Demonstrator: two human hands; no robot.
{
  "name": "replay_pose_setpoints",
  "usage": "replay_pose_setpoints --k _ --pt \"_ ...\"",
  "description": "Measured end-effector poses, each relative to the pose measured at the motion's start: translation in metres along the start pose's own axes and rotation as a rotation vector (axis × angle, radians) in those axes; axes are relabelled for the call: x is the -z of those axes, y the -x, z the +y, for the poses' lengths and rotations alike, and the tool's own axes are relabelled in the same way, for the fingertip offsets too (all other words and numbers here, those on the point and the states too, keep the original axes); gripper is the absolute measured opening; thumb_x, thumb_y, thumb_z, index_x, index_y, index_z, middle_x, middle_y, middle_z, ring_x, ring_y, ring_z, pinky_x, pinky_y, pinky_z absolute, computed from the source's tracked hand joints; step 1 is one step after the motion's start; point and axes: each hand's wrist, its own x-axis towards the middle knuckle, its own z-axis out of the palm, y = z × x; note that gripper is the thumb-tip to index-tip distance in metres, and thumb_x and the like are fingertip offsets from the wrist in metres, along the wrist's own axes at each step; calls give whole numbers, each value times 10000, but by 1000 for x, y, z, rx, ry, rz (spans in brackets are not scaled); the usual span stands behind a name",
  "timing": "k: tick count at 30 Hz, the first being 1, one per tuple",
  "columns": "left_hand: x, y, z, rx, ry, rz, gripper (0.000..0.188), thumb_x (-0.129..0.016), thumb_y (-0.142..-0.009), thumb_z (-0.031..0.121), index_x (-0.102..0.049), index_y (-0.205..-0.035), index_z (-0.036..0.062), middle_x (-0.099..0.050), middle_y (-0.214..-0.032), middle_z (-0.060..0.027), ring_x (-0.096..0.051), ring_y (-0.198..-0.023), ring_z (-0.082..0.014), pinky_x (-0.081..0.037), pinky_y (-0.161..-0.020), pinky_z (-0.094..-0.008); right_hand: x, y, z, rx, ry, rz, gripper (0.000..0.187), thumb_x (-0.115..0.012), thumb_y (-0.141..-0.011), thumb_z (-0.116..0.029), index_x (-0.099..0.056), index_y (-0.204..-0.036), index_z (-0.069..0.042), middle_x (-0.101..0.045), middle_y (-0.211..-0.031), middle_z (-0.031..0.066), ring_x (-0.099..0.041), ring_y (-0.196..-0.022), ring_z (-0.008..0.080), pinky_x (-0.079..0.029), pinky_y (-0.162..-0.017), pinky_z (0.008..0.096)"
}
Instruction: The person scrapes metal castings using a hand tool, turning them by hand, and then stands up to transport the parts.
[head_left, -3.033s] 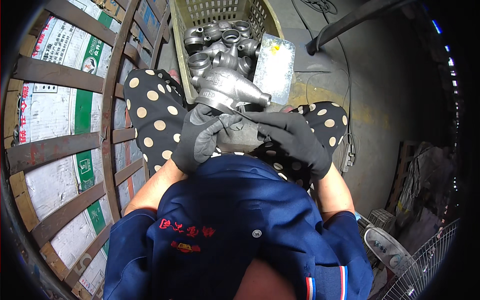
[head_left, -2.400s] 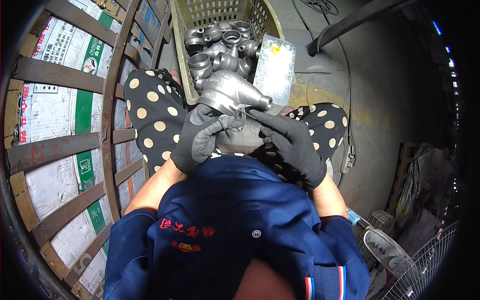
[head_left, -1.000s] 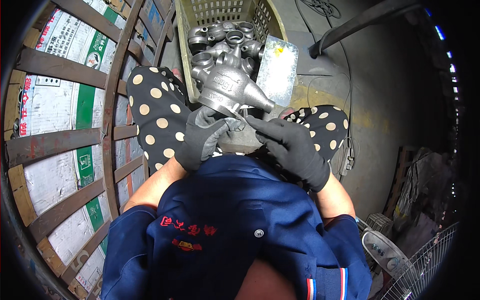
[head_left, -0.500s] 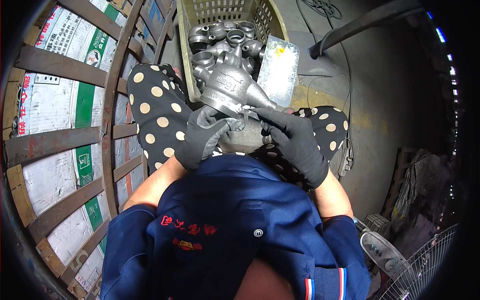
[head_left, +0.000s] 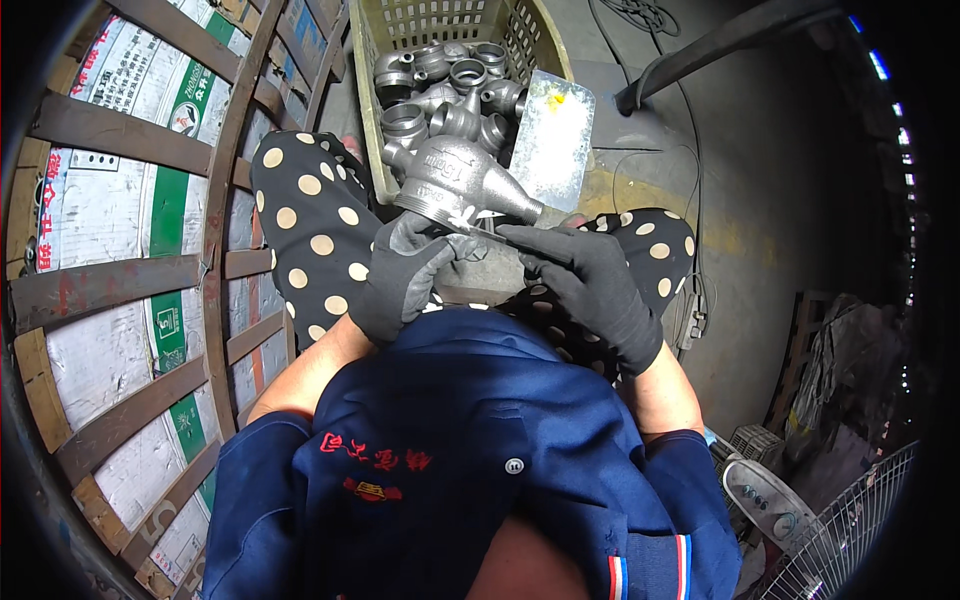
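Observation:
A large grey cast-metal pipe fitting (head_left: 450, 182) with a threaded round end and a narrower side spout lies just beyond my hands, tilted. What bears it is hidden. My left hand (head_left: 405, 275), in a dark glove with grey finger pads, is closed in a pinch by the threaded rim. What sits in its fingers is too small to tell. From the right, my right hand (head_left: 590, 285), also gloved, closes on a thin dark strip-like piece (head_left: 484, 234) that points toward the left fingertips. A small pale bit (head_left: 462, 217) shows at the fitting's lower rim.
Beyond the fitting stands a yellowish plastic crate (head_left: 368, 110) with several similar metal fittings (head_left: 467, 75). A shiny metal plate (head_left: 553, 140) leans at its right side. A slatted rack (head_left: 215, 190) with cartons runs along the left. Cables (head_left: 690, 120) and a wire fan guard (head_left: 850, 530) are at right.
My right hand has shifted slightly down and left, and the thin piece now lies at a different angle. The fitting has tipped slightly toward me. My left hand stays nearly in place.

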Motion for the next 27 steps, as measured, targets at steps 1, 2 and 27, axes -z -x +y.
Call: replay_pose_setpoints --k 1,2,27 --pt "0 0 0 0 -1 -1 250 -597 -887 -33 -600 -1137 -21 -670 -1039 -79 -658 -882 -115 -533 -800 -251 2 -1 0 5 -59 19 402 -607 -838 -102 -631 -1235 -159 -616 -816 107 -630 -750 279 -495 -664 377" --pt "0 -1 0 -12 0 -9 250 -596 -889 -32 -600 -1139 -21 -671 -1033 -78 -655 -880 -112 -532 -797 -249 3 -1 0 11 -119 37 395 -604 -841 -109 -631 -1231 -160 -616 -820 105 -629 -756 282 -492 -660 382" --pt "-6 -2 10 17 -155 -22 199 -637 -892 27 -622 -1082 -28 -681 -946 -60 -627 -821 -83 -509 -718 -235 -7 2 -9 39 354 93 511 -600 -833 -83 -554 -1329 -198 -624 -882 74 -631 -751 252 -501 -630 360"
